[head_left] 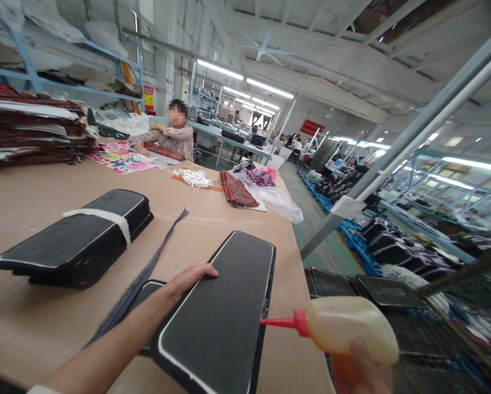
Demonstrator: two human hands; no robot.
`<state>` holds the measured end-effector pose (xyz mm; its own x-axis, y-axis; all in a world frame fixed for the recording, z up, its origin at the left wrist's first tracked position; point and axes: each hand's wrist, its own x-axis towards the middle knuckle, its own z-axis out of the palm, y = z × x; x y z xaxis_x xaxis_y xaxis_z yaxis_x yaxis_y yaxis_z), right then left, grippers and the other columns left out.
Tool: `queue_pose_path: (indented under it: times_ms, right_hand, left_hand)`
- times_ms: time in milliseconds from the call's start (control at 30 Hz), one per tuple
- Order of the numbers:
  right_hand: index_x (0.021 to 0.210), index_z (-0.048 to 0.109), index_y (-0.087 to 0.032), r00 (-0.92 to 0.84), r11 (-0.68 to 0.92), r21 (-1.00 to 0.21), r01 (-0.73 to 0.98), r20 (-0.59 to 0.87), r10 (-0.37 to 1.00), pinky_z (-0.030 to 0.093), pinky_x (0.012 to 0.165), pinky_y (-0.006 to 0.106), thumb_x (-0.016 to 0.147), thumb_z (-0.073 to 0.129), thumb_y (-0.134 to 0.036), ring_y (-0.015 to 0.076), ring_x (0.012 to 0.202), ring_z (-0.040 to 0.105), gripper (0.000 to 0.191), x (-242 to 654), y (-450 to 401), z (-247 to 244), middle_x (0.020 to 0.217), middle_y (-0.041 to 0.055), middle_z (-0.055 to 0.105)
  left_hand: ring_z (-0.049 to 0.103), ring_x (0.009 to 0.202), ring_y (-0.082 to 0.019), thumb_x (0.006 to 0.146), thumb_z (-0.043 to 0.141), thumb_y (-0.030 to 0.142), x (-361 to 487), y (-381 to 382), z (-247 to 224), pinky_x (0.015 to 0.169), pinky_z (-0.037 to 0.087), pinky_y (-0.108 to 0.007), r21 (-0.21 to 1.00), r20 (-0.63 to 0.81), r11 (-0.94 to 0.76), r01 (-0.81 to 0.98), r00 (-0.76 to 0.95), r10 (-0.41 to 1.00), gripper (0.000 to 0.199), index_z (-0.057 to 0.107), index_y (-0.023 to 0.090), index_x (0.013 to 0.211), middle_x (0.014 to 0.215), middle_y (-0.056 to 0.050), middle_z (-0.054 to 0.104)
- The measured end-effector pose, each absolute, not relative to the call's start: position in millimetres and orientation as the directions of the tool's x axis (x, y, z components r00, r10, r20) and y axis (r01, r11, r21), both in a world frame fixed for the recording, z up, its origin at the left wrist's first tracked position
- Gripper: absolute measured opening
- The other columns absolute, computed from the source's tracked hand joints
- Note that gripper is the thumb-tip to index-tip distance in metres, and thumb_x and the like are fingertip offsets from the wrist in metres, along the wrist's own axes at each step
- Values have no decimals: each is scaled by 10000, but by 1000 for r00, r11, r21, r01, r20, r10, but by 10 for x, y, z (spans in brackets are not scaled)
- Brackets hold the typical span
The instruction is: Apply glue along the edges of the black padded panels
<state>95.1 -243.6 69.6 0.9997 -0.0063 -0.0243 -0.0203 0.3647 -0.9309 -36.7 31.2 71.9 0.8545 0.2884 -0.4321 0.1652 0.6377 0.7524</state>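
Observation:
A long black panel (221,306) with rounded corners and a whitish line near its edge lies tilted before me. My left hand (190,278) grips its left side, thumb on top and the other fingers hidden beneath. In my right hand (362,368) is a squeeze bottle (348,328) of yellowish liquid with a red nozzle. The nozzle tip meets the panel's right edge, where a wet, shiny streak shows. Partly under my left forearm lies another black panel (141,298), next to a dark fabric strip (147,268).
A banded stack of black panels (77,232) stands on the brown table (204,219) at left. Patterned cloth (237,189) and plastic lie at the far edge, where a person (180,134) sits. A slanted metal post (376,158) rises at right beside wire racks (335,283).

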Motion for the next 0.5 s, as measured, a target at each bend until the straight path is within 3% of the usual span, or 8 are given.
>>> queue_pose_path:
  times_ms: [267,500]
  right_hand:
    - [1287,291,-252,1000,360,-933,-1,5,18,497,535,330,596,686,-374,227,734,583,805,992,-2477,657,1049,100,576]
    - [1249,354,-246,999,332,-943,-23,-34,-25,476,577,264,571,709,-364,162,731,556,775,876,-2437,795,1043,61,575]
  left_hand:
    - [529,511,-140,584,529,205,-330,355,634,503,407,-213,766,-454,612,198,840,297,294,531,140,871,592,5,580]
    - [548,521,-146,577,511,193,-318,357,673,514,430,-225,740,-489,633,226,827,276,304,533,150,876,612,-10,614]
